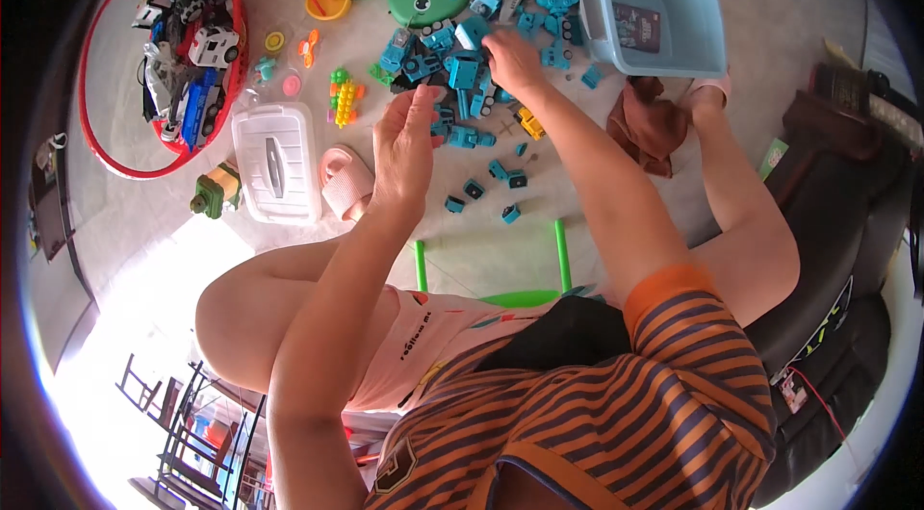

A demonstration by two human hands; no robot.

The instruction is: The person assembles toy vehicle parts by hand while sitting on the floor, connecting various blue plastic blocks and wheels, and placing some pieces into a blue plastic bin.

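Observation:
My right hand pinches a teal toy piece with a pale face, above a pile of teal plastic toy parts. In that pile, a larger teal block-shaped part lies just below the pinched piece. My left hand hovers at the near left side of the pile, fingers extended and apart from the thumb, with nothing visible in it. Small teal parts lie beside it on the floor. A yellow toy vehicle piece rests under my right forearm.
A light blue bin stands at far right, beside a brown cloth. At far left, a red-rimmed basket holds toy vehicles. A white lidded box and a green turtle-shaped fishing game are on the floor. A green-legged stool is beneath me.

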